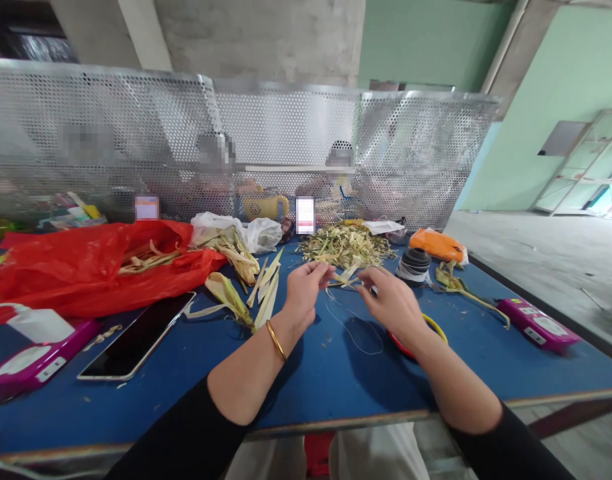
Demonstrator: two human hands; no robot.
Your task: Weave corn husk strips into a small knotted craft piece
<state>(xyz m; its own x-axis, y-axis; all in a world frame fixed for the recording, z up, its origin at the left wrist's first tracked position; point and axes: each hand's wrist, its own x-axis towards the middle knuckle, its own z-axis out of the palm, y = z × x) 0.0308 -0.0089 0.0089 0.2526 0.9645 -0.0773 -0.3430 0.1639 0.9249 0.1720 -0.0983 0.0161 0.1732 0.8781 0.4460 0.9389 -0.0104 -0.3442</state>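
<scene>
Purple box (81, 333) at the far left, with a white thing (41, 325) on top. Behind, a big red bag (76, 260) with dry leaves inside. Next, a phone (139, 339), flat on the blue table (196, 400). Then leaves (231, 297), long and pale, just beside the left arm.

In the middle, the left hand (302, 290), up over the table, thumb and finger pinched close. Too small to tell what is in the pinch, maybe an end of thread. Below and between the hands, the thin thread (353, 343) in a loose loop. Behind, a heap of scraps (349, 245).

To the right, the right hand (393, 300), fingers bent; cannot tell if holding anything. Under that wrist, a red and yellow ring (439, 328). Past that, a black spool (413, 263), an orange bag (436, 245) and another purple box (541, 327).

Seems to be at a step of small finger work with the thread. Calls for a soft pinch, a slow pull and no snag on the ring.
</scene>
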